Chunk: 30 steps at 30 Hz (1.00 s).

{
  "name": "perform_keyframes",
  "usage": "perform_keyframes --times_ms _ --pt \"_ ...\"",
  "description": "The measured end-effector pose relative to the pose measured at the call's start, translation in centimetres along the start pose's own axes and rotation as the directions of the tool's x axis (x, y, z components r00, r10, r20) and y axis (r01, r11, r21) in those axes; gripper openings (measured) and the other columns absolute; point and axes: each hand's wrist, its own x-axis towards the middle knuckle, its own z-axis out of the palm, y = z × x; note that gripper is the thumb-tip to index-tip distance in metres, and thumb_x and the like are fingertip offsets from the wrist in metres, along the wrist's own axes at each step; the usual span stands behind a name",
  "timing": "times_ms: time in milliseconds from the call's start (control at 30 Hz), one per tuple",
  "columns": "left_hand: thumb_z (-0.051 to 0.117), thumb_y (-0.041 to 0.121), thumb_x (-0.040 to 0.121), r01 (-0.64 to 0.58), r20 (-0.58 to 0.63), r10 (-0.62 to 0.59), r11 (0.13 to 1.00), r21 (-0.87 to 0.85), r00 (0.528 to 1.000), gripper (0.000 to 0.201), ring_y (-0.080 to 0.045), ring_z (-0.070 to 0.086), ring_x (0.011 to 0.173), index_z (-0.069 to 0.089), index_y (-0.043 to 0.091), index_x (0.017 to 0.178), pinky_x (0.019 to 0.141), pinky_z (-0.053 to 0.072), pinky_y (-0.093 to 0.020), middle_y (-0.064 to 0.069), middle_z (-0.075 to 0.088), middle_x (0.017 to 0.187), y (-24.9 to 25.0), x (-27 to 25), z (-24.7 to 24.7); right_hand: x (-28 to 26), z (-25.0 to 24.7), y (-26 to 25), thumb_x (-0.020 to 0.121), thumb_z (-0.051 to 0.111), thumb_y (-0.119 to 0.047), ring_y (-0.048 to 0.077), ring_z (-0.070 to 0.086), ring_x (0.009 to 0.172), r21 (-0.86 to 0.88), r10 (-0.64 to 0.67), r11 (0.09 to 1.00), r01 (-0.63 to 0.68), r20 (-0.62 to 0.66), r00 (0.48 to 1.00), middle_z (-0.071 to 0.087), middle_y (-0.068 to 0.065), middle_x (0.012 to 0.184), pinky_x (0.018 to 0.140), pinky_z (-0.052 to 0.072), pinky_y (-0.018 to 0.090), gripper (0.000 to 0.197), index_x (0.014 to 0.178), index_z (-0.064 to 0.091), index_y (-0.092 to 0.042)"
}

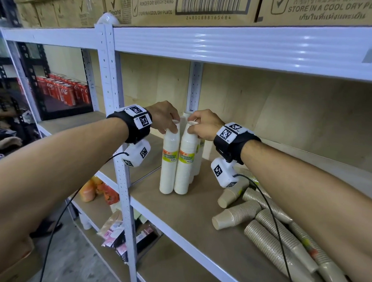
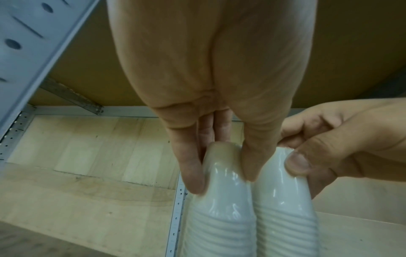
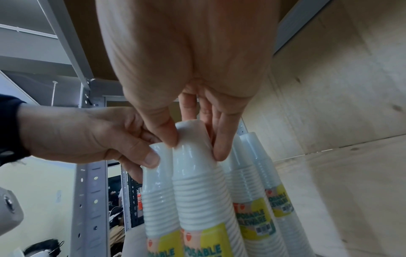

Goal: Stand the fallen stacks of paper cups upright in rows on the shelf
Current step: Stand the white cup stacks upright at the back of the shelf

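On the shelf [image 1: 199, 217] near us, the brown cup stacks [image 1: 268, 230] lay fallen. Farther in, our left hand [image 1: 163, 117] and right hand [image 1: 203, 124] reached down from above, fingers pinching the tops of two white cup stacks [image 1: 176, 161] to keep them upright, side by side.

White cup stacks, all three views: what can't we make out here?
- Rear white stacks: head view hides them behind the front stacks and both hands; exact count unclear.
- Front stacks' bases: cut off by the bottom edge in both wrist views.
- Brown stacks: the right forearm and frame edge cover part of the pile.
- Label small print: too small to read.
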Motion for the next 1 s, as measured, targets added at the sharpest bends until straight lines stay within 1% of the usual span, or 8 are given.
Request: perform_keyframes --times_ms 100,200,367,500,700,800,933,1000 --pt "0.077 0.009 0.081 0.021 -0.007 -0.022 1.0 -0.013 1.0 0.044 -0.032 0.067 0.095 0.064 0.005 0.123 0.074 0.061 -0.037 -0.012 0.061 0.117 -0.8 0.0 0.0 0.3 0.6 -0.2 0.08 0.069 -0.015 0.025 0.062 0.1 -0.02 -0.008 1.0 0.008 0.002 1.0 0.058 -0.001 0.111 0.089 0.054 0.039 0.038 0.117 0.065 -0.019" --pt "0.077 0.008 0.081 0.035 -0.012 -0.035 0.999 -0.037 0.999 0.045 -0.033 0.066 0.099 0.064 0.005 0.123 0.077 0.061 -0.04 -0.011 0.061 0.119 -1.4 0.0 0.0 0.6 1.2 -0.1 0.079 0.069 -0.016 0.025 0.061 0.101 -0.033 -0.016 0.999 0.016 0.004 1.0 0.059 0.002 0.117 0.088 0.054 0.037 0.037 0.116 0.066 -0.02" --pt "0.078 0.01 0.081 0.042 -0.015 -0.043 0.998 -0.038 0.999 0.044 -0.034 0.067 0.1 0.064 0.007 0.122 0.081 0.06 -0.044 -0.012 0.061 0.119 -1.8 0.1 -0.2 1.0 1.8 0.1 0.078 0.071 -0.016 0.022 0.061 0.099 -0.009 -0.008 1.0 0.008 0.004 1.0 0.06 0.002 0.115 0.087 0.054 0.037 0.038 0.115 0.065 -0.02" --pt "0.079 0.013 0.08 0.038 -0.014 -0.039 0.999 -0.02 0.999 0.046 -0.033 0.068 0.097 0.064 0.01 0.123 0.079 0.061 -0.041 -0.013 0.063 0.116 -1.8 0.1 -0.2 1.3 1.9 -0.1 0.074 0.074 -0.017 0.024 0.062 0.1 0.013 0.01 1.0 -0.01 -0.006 1.0 0.061 0.004 0.115 0.09 0.055 0.042 0.038 0.111 0.066 -0.021" --pt "0.078 0.016 0.081 0.026 -0.021 -0.026 1.0 0.014 0.999 0.047 -0.03 0.068 0.094 0.063 0.012 0.125 0.074 0.061 -0.036 -0.01 0.064 0.115 -1.5 -0.1 -0.3 1.8 1.3 0.0 0.074 0.076 -0.018 0.024 0.063 0.102 0.039 0.025 0.999 -0.025 0.007 1.0 0.062 0.002 0.116 0.091 0.055 0.043 0.046 0.118 0.063 -0.022" --pt "0.078 0.022 0.081 0.017 -0.04 -0.015 0.998 0.055 0.999 0.047 -0.028 0.067 0.093 0.063 0.015 0.125 0.08 0.06 -0.038 -0.007 0.066 0.113 -1.0 -0.1 -0.6 1.8 0.8 0.2 0.076 0.076 -0.02 0.024 0.063 0.102 0.059 0.034 0.998 -0.034 0.003 0.999 0.062 0.003 0.116 0.093 0.054 0.042 0.049 0.122 0.061 -0.021" --pt "0.074 0.031 0.085 -0.032 -0.099 0.047 0.988 0.15 0.994 0.048 -0.022 0.06 0.106 0.061 0.02 0.129 0.087 0.049 -0.032 -0.003 0.064 0.118 0.4 0.0 -1.2 1.4 -0.6 0.8 0.076 0.077 -0.021 0.024 0.062 0.102 0.08 0.042 0.996 -0.04 -0.032 0.999 0.063 0.003 0.114 0.092 0.054 0.041 0.048 0.122 0.061 -0.02" --pt "0.073 0.033 0.085 -0.067 -0.119 0.086 0.986 0.155 0.989 0.048 -0.021 0.059 0.107 0.061 0.02 0.13 0.087 0.049 -0.031 -0.003 0.063 0.121 1.5 0.3 -1.4 1.1 -1.5 1.5 0.078 0.076 -0.019 0.024 0.062 0.103 0.083 0.05 0.995 -0.046 -0.044 0.998 0.064 0.005 0.114 0.092 0.054 0.041 0.046 0.122 0.062 -0.019"
